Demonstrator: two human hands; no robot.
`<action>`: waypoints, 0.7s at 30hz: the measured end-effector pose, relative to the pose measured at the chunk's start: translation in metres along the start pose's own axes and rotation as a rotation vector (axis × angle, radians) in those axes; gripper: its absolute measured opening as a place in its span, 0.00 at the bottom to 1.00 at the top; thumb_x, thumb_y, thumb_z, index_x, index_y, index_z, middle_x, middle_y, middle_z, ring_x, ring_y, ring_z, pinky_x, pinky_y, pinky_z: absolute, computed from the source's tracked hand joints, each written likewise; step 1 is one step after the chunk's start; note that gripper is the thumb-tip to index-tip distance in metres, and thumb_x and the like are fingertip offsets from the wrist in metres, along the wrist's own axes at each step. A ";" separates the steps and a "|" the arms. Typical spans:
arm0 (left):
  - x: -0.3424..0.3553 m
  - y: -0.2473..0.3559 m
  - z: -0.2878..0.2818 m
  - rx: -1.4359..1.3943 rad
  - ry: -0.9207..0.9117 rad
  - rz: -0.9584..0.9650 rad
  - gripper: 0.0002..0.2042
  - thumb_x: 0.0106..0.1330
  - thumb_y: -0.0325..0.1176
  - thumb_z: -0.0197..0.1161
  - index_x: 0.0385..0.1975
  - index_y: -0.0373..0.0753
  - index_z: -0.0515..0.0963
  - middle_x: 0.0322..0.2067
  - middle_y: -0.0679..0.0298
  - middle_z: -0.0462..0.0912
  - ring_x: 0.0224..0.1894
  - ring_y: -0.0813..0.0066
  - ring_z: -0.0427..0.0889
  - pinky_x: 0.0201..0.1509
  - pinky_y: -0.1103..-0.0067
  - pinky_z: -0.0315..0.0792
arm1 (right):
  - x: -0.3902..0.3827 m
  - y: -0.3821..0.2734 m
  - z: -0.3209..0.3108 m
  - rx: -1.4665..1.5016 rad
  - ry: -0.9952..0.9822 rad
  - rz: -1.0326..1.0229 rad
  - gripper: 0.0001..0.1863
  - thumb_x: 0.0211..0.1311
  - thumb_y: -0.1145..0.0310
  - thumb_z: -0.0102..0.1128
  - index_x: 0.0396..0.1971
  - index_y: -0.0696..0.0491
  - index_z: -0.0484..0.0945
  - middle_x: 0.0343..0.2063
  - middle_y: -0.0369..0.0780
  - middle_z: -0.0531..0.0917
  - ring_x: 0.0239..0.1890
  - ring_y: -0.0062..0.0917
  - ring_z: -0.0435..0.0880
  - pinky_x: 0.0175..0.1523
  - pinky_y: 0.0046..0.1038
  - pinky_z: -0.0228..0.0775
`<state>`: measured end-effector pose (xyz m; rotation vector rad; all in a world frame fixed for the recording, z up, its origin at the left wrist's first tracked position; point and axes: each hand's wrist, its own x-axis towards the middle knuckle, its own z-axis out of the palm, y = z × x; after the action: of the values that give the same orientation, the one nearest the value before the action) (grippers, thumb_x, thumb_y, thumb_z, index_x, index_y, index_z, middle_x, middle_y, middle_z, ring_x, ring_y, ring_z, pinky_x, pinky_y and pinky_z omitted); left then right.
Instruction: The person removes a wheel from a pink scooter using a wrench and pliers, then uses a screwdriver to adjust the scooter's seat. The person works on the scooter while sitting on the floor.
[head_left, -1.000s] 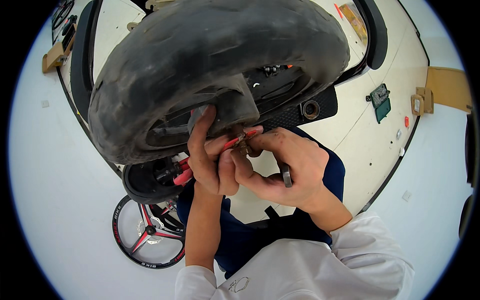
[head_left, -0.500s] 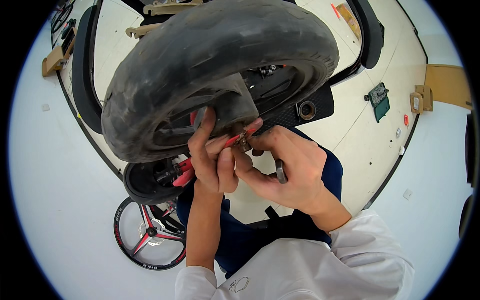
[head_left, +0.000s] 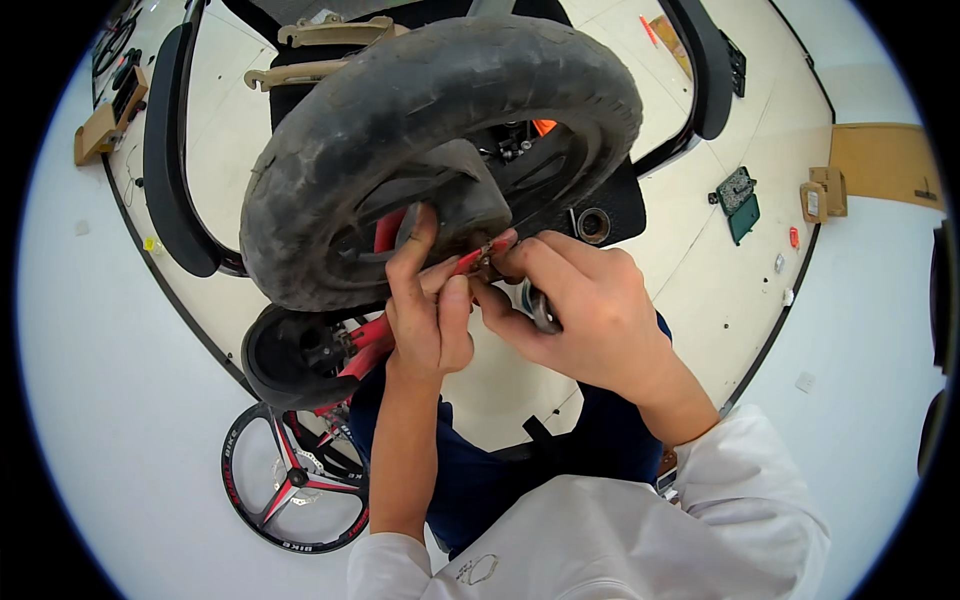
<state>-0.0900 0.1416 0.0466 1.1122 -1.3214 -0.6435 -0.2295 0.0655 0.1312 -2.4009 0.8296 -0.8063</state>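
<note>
Tyre (head_left: 400, 100) sits ahead of the person, over chair seat (head_left: 625, 195), btwn L armrest (head_left: 178, 150) & R armrest (head_left: 708, 80). L hand (head_left: 430, 320) at tyre's near side, R hand (head_left: 595, 300) just R of it; small fitting (head_left: 485, 262) btwn the two, tool (head_left: 543, 312) in R hand. Two levers (head_left: 340, 32) beyond tyre, upper L. Ring (head_left: 581, 228) on seat's R front corner. Round part (head_left: 265, 355) L of L hand, below tyre's L end; spoked wheel (head_left: 297, 477) below that. Open case (head_left: 738, 205) on floor (head_left: 690, 270), well to R; boxes (head_left: 825, 190) farther R, nr wall (head_left: 880, 300). Another box (head_left: 97, 132) far L.
</note>
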 end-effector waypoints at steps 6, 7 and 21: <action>0.000 -0.001 0.000 -0.013 0.047 -0.009 0.25 0.72 0.24 0.39 0.66 0.20 0.46 0.51 0.33 0.78 0.49 0.54 0.85 0.66 0.66 0.62 | -0.010 -0.008 0.001 0.322 0.039 0.341 0.08 0.49 0.71 0.73 0.26 0.58 0.82 0.19 0.34 0.84 0.14 0.11 0.71 0.20 0.16 0.57; 0.001 -0.003 0.001 -0.049 0.072 0.004 0.24 0.73 0.24 0.40 0.66 0.21 0.48 0.47 0.38 0.82 0.47 0.57 0.87 0.57 0.70 0.71 | -0.012 -0.011 0.003 0.369 0.039 0.382 0.08 0.50 0.71 0.73 0.26 0.58 0.82 0.19 0.34 0.83 0.14 0.10 0.70 0.20 0.15 0.56; 0.015 0.013 -0.002 -0.014 0.162 -0.180 0.23 0.75 0.30 0.49 0.68 0.35 0.63 0.38 0.52 0.88 0.41 0.65 0.89 0.48 0.75 0.79 | -0.004 -0.022 0.020 0.740 -0.010 0.706 0.14 0.69 0.66 0.59 0.30 0.64 0.83 0.22 0.37 0.84 0.23 0.15 0.81 0.30 0.17 0.67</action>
<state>-0.0883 0.1343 0.0647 1.2547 -1.0849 -0.6781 -0.2104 0.0885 0.1281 -1.3337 1.0456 -0.6437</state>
